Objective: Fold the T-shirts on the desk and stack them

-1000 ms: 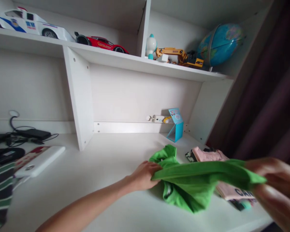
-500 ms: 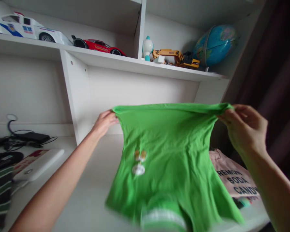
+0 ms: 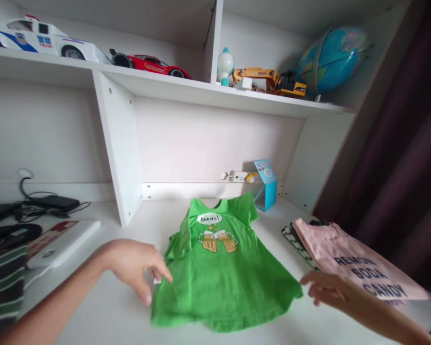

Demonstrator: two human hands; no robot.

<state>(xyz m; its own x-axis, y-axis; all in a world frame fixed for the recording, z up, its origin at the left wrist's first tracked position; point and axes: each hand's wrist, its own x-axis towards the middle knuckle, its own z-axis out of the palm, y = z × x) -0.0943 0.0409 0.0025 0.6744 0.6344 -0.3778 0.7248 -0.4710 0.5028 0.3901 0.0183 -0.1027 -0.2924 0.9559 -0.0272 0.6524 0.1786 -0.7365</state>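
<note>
A green T-shirt [image 3: 233, 278] lies spread on the white desk, its neckline toward the back wall. Its front shows two beer mugs and the word "Cheers!". The left sleeve side is rumpled and partly folded in. My left hand [image 3: 134, 266] hovers at the shirt's left edge, thumb and fingers apart, holding nothing. A small white tag shows beside its fingers. Off the shirt's lower right corner is my right hand [image 3: 330, 290], fingers loosely bent and empty.
Folded clothes, a pink shirt [image 3: 359, 268] on top, lie at right. A blue box-like stand [image 3: 269, 194] and power strip [image 3: 239, 176] sit at the back. Cables with an adapter [image 3: 59, 202], a white device [image 3: 62, 244] and striped cloth [image 3: 5, 287] are left. Toys and a globe [image 3: 332, 60] fill the shelf.
The green T-shirt, held up by its hem in both hands before, now lies on the desk with its print showing. Both hands have let go and come down.
</note>
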